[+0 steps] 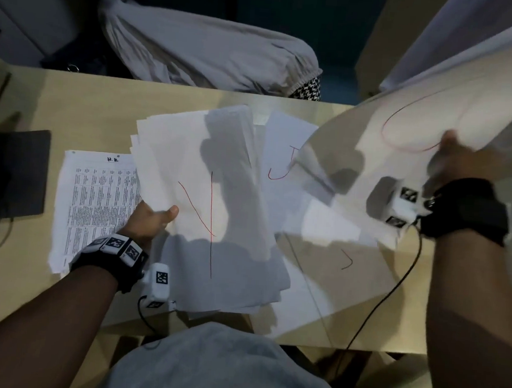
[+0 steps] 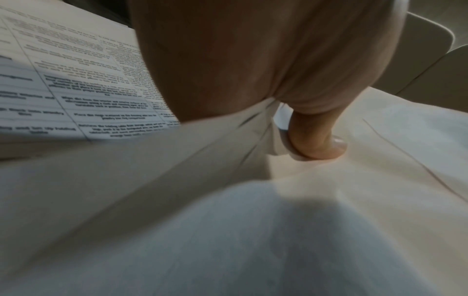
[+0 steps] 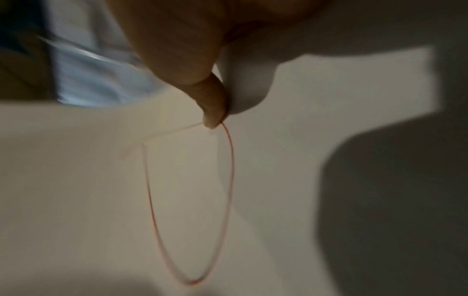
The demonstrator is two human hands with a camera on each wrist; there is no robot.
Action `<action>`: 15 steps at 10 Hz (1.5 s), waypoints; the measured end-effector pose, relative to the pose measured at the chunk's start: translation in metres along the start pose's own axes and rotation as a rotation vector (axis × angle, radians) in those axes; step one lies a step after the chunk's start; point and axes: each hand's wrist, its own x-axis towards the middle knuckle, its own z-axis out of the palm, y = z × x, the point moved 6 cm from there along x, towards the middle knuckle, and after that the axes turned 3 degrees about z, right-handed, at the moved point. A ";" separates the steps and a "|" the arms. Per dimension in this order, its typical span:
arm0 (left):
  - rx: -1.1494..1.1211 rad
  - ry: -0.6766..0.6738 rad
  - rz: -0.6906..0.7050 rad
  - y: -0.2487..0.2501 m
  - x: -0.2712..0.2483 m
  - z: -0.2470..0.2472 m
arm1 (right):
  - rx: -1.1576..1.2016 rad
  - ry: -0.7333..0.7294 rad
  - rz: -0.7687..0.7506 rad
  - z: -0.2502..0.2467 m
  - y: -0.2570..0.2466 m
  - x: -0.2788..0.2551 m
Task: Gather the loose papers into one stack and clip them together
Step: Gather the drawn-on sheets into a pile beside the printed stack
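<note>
A fanned stack of white papers (image 1: 218, 197) with red and black pen lines lies mid-table, lifted at its left edge. My left hand (image 1: 153, 220) grips that edge, thumb (image 2: 316, 136) on top and fingers underneath. A printed sheet of small text (image 1: 96, 201) lies flat to the left, partly under the stack. My right hand (image 1: 456, 165) pinches a blurred white sheet with a red loop (image 1: 421, 114), held up over the table's right side; the thumb (image 3: 212, 104) presses on it. More sheets (image 1: 288, 147) lie beneath. No clip is visible.
The tan table (image 1: 73, 102) has a dark pad (image 1: 23, 171) at its left edge. Black cables (image 1: 393, 288) trail from both wrist cameras. Beyond the far edge sits a person in grey cloth (image 1: 204, 47). My grey shirt fills the near edge.
</note>
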 end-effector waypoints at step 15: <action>0.361 0.250 -0.169 -0.024 0.010 -0.045 | -1.385 -0.700 -0.621 0.183 0.052 -0.031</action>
